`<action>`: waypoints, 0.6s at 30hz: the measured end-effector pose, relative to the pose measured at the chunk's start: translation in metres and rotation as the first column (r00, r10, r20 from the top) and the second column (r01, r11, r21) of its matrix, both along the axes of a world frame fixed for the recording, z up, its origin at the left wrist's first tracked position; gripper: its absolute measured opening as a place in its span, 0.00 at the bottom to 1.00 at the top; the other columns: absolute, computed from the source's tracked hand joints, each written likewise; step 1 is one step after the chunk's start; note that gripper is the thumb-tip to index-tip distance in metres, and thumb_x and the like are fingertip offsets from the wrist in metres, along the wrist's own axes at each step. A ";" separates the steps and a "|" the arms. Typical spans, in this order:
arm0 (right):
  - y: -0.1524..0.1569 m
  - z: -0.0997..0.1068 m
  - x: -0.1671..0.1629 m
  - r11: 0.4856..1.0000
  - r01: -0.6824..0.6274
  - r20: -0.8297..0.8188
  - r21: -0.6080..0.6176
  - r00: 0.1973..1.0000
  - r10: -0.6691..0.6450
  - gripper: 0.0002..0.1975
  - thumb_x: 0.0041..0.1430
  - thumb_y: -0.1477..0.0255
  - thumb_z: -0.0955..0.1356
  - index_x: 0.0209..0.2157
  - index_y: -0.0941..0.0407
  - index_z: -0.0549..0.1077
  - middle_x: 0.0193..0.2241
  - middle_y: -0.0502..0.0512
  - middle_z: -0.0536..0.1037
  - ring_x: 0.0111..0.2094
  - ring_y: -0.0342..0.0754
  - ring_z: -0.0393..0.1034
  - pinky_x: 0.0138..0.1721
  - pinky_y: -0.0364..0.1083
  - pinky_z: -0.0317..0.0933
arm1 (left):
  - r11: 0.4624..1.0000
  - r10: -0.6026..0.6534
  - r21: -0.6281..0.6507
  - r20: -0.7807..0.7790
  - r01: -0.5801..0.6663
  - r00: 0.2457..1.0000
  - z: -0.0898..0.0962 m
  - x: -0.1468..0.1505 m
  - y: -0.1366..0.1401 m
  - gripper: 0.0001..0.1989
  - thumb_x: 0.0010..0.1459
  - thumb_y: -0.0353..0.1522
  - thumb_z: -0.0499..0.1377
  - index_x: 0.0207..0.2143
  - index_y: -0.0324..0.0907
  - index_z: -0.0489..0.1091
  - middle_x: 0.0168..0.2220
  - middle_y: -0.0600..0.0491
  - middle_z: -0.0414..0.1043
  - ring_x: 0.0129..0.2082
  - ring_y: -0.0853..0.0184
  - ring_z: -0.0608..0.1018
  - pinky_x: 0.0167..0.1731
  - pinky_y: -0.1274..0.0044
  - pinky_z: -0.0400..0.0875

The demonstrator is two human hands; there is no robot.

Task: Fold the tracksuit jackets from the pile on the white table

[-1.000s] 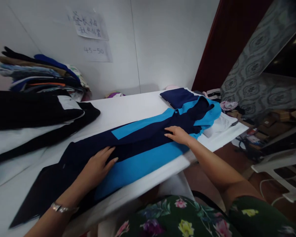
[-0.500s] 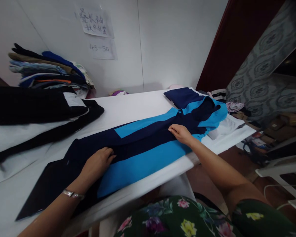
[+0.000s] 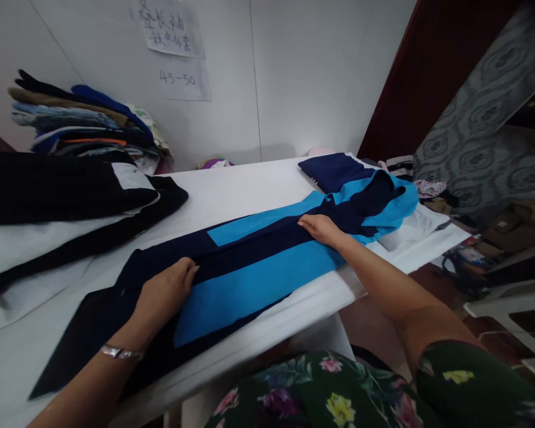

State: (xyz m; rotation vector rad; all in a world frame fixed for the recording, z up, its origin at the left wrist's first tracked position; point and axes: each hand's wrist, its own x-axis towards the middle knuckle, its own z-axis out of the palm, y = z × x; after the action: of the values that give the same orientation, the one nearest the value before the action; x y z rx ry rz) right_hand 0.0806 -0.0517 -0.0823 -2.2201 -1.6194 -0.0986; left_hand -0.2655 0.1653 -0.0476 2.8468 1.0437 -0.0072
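A hooded jacket (image 3: 249,279) in dark navy and bright blue lies lengthwise on the white table (image 3: 232,187), its hood at the far right. Its long sides are folded inward, one blue strip along the back and a wider one along the front. My left hand (image 3: 167,294), with a metal bracelet at the wrist, pinches the navy cloth near the jacket's lower end. Closer to the hood, my right hand (image 3: 321,229) pinches the fabric along the middle. A dark lower corner of the garment spreads out under my left forearm.
Black-and-white clothing (image 3: 71,190) covers the left of the table, before a stack of folded clothes (image 3: 89,125). A folded navy garment (image 3: 334,170) lies beyond the hood, and a clear plastic bag (image 3: 412,229) to its right. A white stool (image 3: 512,309) stands at right.
Both hands have shifted slightly back and left, drawing the cloth with them. The jacket's front edge has moved away from the table's edge, and my left fingers have closed.
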 end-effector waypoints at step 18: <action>-0.042 -0.004 0.009 0.957 0.046 -0.163 0.286 0.987 0.001 0.11 0.64 0.66 0.63 0.41 0.53 0.75 0.40 0.57 0.77 0.42 0.51 0.71 0.46 0.49 0.64 | 0.993 -0.116 -0.017 0.083 0.118 0.990 -0.024 0.004 0.018 0.18 0.61 0.43 0.45 0.32 0.43 0.69 0.34 0.48 0.73 0.36 0.60 0.75 0.32 0.73 0.66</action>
State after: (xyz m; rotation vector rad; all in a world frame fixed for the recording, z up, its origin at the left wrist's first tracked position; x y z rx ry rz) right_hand 0.0894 -0.0933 -0.0861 -1.9696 -1.3957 -0.1477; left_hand -0.2611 0.1829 -0.0720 2.8571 0.8550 0.0873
